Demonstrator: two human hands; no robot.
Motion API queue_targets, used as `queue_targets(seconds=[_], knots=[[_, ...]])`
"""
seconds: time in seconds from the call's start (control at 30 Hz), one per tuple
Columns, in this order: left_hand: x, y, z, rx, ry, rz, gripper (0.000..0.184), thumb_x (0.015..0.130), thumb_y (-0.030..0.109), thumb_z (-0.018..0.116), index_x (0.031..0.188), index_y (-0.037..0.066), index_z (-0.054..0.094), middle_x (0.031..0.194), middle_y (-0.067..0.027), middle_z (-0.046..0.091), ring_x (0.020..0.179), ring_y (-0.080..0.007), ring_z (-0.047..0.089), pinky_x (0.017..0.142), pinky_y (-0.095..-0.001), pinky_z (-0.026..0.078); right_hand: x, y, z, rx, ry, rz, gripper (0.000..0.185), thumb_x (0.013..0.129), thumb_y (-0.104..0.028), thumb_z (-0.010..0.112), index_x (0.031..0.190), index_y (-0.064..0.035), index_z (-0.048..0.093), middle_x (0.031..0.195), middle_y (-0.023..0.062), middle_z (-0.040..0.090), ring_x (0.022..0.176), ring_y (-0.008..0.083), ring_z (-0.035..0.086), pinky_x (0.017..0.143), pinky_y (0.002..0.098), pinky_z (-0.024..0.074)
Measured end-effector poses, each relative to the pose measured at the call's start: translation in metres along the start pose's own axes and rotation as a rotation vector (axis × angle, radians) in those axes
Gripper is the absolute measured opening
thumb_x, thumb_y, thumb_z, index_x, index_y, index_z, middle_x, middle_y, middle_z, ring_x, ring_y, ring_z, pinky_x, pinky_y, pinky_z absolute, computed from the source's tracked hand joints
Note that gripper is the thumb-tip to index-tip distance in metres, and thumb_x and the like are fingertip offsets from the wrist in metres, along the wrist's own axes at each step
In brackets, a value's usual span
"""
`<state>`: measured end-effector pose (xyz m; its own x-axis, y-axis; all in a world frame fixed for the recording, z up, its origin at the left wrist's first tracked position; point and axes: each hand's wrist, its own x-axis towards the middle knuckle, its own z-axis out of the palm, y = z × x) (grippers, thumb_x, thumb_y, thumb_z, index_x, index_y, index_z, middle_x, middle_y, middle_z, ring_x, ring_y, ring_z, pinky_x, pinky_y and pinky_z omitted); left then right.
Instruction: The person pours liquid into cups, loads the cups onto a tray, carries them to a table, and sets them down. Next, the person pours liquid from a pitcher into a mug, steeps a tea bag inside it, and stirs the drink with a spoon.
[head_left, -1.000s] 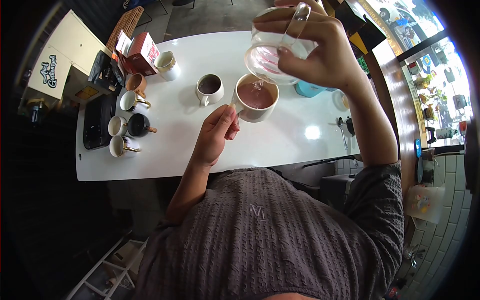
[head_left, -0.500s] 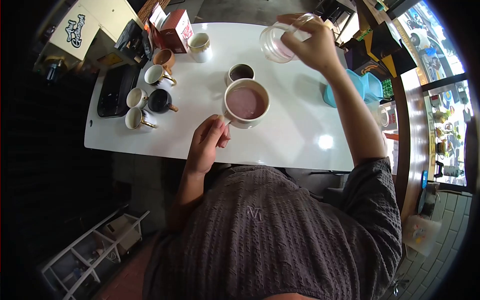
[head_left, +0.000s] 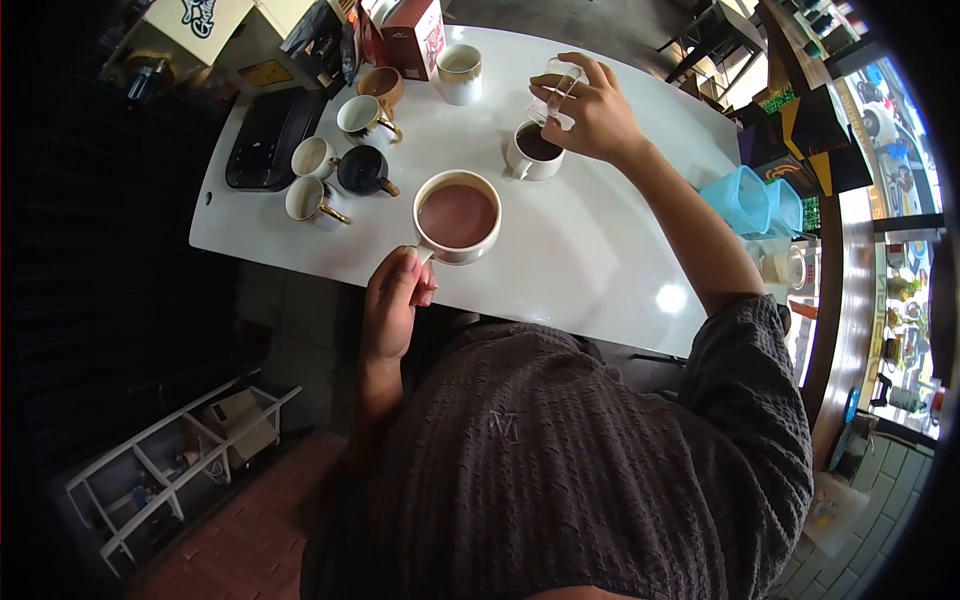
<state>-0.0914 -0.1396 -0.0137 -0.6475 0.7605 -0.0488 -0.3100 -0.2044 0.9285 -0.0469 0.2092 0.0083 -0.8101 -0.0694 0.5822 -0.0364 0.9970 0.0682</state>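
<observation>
My left hand (head_left: 392,305) grips the handle of a white mug (head_left: 458,210) filled with a pinkish-brown drink. That mug is over the near part of the table, its rim roughly level. My right hand (head_left: 592,112) holds a clear glass jug (head_left: 553,98) by its handle, at the far rim of a second white mug (head_left: 533,165). Dark liquid fills this second mug, which stands on the table. The jug looks tilted and is partly covered by my fingers; whether anything flows from it, I cannot tell.
On the white table (head_left: 590,250), several mugs cluster at left, including a black mug (head_left: 363,171) and a brown cup (head_left: 381,88). Beside them lies a black flat device (head_left: 270,140). A tall mug (head_left: 459,75) and red box (head_left: 412,38) stand behind; blue containers (head_left: 740,200) are right.
My right hand has brought the glass jug leftward to the mug of dark liquid. My left hand has moved the pinkish drink left, away from that mug. The camera view has shifted.
</observation>
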Motion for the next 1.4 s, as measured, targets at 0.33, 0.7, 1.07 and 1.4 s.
queue_targets(seconds=[0.33,0.7,1.07,1.4], knots=[[0.006,0.001,-0.006,0.041,0.001,-0.03,0.028,0.101,0.027,0.042,0.08,0.009,0.045,0.073,-0.0027,0.048,0.064,-0.0107,0.042,0.06,-0.0237,0.034,0.005,-0.003,-0.006,0.009,0.026,-0.234,0.036,0.062,-0.019,0.072,0.097,-0.0146,0.073,0.115,-0.0074,0.063,0.124,0.0244,0.044,0.1,0.0437,0.0409],[0.022,-0.007,-0.007,0.032,-0.036,-0.075,0.027,0.1,0.026,0.046,0.081,0.008,0.049,0.072,-0.0013,0.051,0.062,-0.0074,0.043,0.058,-0.022,0.034,-0.009,0.003,-0.019,0.043,0.178,-0.168,0.045,0.057,-0.015,0.075,0.102,-0.0164,0.072,0.118,-0.0059,0.063,0.121,0.0281,0.048,0.101,0.0435,0.0406],[0.047,-0.024,0.009,0.057,-0.218,-0.159,0.031,0.101,0.028,0.042,0.08,0.007,0.049,0.075,-0.0019,0.053,0.062,-0.0071,0.043,0.059,-0.0212,0.035,-0.096,-0.004,-0.042,0.585,0.84,1.046,0.034,0.082,-0.011,0.06,0.114,0.0011,0.065,0.117,0.0106,0.063,0.109,0.016,0.055,0.097,0.0292,0.039],[0.091,-0.085,0.065,0.084,-0.441,-0.382,0.028,0.102,0.03,0.039,0.082,0.011,0.048,0.085,-0.0036,0.058,0.071,-0.0098,0.048,0.066,-0.0239,0.037,-0.24,-0.073,-0.073,0.752,0.931,1.519,0.032,0.089,-0.014,0.052,0.113,0.0026,0.063,0.124,0.006,0.059,0.109,0.0136,0.051,0.088,0.0349,0.0438]])
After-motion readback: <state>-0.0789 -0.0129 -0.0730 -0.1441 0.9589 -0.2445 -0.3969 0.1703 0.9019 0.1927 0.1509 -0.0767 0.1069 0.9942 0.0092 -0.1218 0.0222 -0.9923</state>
